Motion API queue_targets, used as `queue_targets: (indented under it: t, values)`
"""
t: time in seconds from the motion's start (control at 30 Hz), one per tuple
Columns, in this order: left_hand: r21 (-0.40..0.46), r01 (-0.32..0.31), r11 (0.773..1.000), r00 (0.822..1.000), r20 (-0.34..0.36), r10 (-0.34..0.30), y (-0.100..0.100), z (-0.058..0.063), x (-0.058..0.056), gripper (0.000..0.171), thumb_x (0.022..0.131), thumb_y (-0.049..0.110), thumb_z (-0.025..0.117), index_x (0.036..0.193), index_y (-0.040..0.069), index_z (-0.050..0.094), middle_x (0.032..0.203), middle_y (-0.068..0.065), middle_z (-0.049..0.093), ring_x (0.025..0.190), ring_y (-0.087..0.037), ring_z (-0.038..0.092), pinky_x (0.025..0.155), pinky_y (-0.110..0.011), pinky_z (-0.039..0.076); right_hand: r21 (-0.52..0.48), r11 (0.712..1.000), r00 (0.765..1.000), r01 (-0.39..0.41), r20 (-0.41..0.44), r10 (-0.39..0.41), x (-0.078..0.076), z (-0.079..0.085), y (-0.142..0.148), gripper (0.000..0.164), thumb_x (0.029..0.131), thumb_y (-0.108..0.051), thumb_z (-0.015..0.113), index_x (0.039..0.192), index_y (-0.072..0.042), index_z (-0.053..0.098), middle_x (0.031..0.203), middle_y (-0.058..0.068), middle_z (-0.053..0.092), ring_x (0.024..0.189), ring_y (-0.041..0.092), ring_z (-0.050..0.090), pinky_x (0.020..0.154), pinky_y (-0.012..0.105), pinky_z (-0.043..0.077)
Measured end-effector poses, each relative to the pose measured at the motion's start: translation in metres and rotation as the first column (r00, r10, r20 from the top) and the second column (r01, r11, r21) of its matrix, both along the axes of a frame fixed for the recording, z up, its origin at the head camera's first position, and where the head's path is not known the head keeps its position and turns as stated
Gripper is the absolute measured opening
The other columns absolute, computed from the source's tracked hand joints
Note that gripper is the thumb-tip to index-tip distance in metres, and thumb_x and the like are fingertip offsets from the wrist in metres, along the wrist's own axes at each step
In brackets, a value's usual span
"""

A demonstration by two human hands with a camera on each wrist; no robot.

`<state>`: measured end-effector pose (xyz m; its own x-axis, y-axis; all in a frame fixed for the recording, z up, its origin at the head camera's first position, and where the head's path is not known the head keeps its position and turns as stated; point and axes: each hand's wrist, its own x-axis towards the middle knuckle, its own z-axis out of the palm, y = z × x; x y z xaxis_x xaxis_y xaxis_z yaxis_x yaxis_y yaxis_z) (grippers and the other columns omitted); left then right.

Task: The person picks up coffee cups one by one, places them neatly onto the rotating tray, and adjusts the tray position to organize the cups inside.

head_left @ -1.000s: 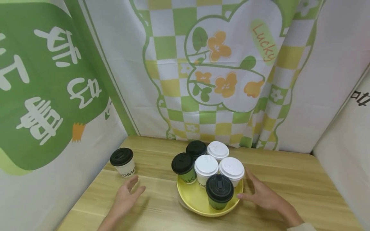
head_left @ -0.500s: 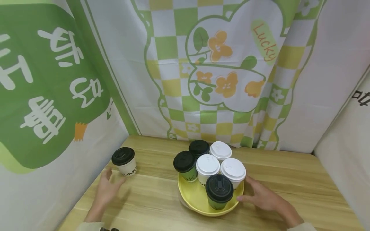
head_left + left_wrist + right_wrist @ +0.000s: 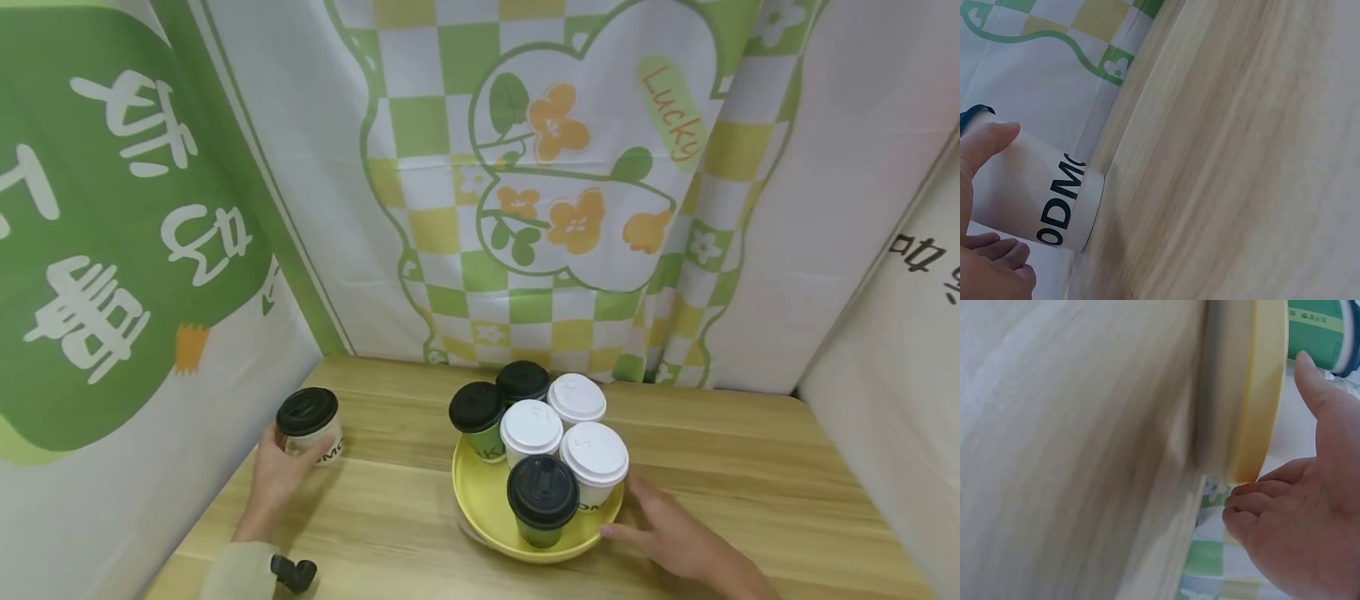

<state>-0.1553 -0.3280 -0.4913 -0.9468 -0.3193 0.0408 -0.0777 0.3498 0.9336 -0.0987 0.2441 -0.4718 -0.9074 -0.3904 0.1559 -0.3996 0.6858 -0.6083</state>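
Note:
At the left, a white paper cup (image 3: 318,443) with a black lid (image 3: 307,412) stands upright on the table. My left hand (image 3: 276,473) is around it, thumb across the near side and fingers at the far side; the left wrist view shows the thumb on its wall (image 3: 1029,181). A round yellow tray (image 3: 480,508) carries several lidded paper cups, among them a green cup with a black lid (image 3: 543,500) at the front and one with a white lid (image 3: 595,454). At the tray's right edge, my right hand (image 3: 671,533) has its thumb extended and fingers touching the rim (image 3: 1250,450).
The wooden table (image 3: 390,500) meets a printed curtain (image 3: 420,208) at the back. Cloth walls stand on both sides, the left one (image 3: 247,358) close behind the cup. A paler base shows under the tray.
My left hand has gone left, then forward around the white cup. The tray has turned slightly, shifting its cups, with my right hand staying at its edge.

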Motion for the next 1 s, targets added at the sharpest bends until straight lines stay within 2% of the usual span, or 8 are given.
queue_targets:
  t: [0.13,0.27,0.4,0.57,0.73,0.83,0.9,1.0]
  values:
    - [-0.012,-0.031,0.999,0.999,-0.042,0.03,0.002,0.0,-0.007,0.104,0.091,0.03,0.086,0.166,0.004,0.019,0.167,-0.021,0.035,0.159,-0.034,0.032,0.131,-0.049,0.031,0.034,0.999,1.0,0.005,0.006,-0.006,-0.002,0.007,0.006,0.111,0.092,-0.059,0.075,0.171,-0.013,0.012,0.171,0.022,0.03,0.154,0.045,0.038,0.122,0.062,0.032]
    - [-0.058,-0.062,0.996,0.996,-0.075,0.057,0.004,-0.001,-0.012,0.092,0.091,0.028,0.086,0.162,0.007,0.031,0.153,-0.014,0.05,0.134,-0.013,0.051,0.113,-0.027,0.041,0.041,0.999,0.999,-0.012,0.034,0.01,-0.012,0.01,0.011,0.124,0.086,-0.062,0.079,0.171,-0.01,0.006,0.171,0.032,0.023,0.152,0.054,0.034,0.121,0.067,0.031]
    - [-0.071,-0.073,0.995,0.993,-0.1,0.066,0.006,-0.002,-0.012,0.089,0.09,0.027,0.087,0.16,0.01,0.035,0.149,-0.011,0.053,0.118,0.002,0.049,0.103,-0.017,0.04,0.031,0.998,0.998,-0.049,0.042,0.048,-0.025,0.008,0.012,0.131,0.08,-0.063,0.084,0.17,-0.005,0.008,0.171,0.031,0.023,0.153,0.053,0.034,0.121,0.068,0.032]
    - [-0.072,-0.076,0.995,0.992,-0.108,0.068,0.014,0.001,-0.006,0.089,0.089,0.026,0.088,0.159,0.008,0.038,0.148,-0.012,0.056,0.118,0.003,0.05,0.099,-0.008,0.04,0.022,0.995,0.995,-0.096,0.017,0.096,-0.035,0.003,0.01,0.133,0.078,-0.06,0.088,0.167,0.004,0.014,0.17,0.032,0.023,0.152,0.054,0.035,0.12,0.068,0.033]
    - [-0.089,-0.032,0.995,0.994,-0.11,0.022,0.031,0.015,0.006,0.084,0.089,0.029,0.088,0.155,0.005,0.042,0.143,-0.016,0.061,0.11,0.01,0.052,0.094,-0.004,0.042,-0.005,0.994,0.994,-0.108,0.036,0.108,-0.038,-0.002,0.007,0.135,0.076,-0.059,0.089,0.17,-0.005,0.009,0.173,0.029,0.017,0.154,0.053,0.031,0.121,0.065,0.028]
    - [-0.078,0.004,0.997,0.992,-0.124,-0.013,0.047,0.027,0.014,0.079,0.089,0.028,0.088,0.151,0.004,0.046,0.139,-0.015,0.063,0.107,0.012,0.055,0.095,-0.005,0.044,-0.012,0.994,0.994,-0.111,0.024,0.111,-0.037,-0.003,0.006,0.136,0.076,-0.06,0.089,0.17,-0.004,0.008,0.173,0.03,0.016,0.154,0.054,0.03,0.121,0.064,0.027]
    - [-0.073,0.031,0.997,0.991,-0.131,-0.041,0.058,0.035,0.02,0.075,0.089,0.027,0.088,0.149,0.005,0.049,0.136,-0.013,0.064,0.106,0.011,0.057,0.095,-0.007,0.045,-0.019,0.993,0.993,-0.117,0.012,0.117,-0.037,-0.003,0.005,0.136,0.076,-0.06,0.089,0.17,-0.004,0.009,0.173,0.03,0.015,0.155,0.053,0.029,0.123,0.059,0.026]
    - [-0.047,0.074,0.996,0.985,-0.154,-0.08,0.075,0.045,0.026,0.07,0.088,0.024,0.088,0.146,0.006,0.052,0.131,-0.01,0.067,0.106,0.007,0.061,0.095,-0.011,0.049,-0.046,0.991,0.992,-0.123,0.017,0.124,-0.036,-0.003,0.003,0.135,0.075,-0.057,0.09,0.171,-0.008,0.007,0.175,0.027,0.012,0.158,0.05,0.024,0.127,0.035,0.022]
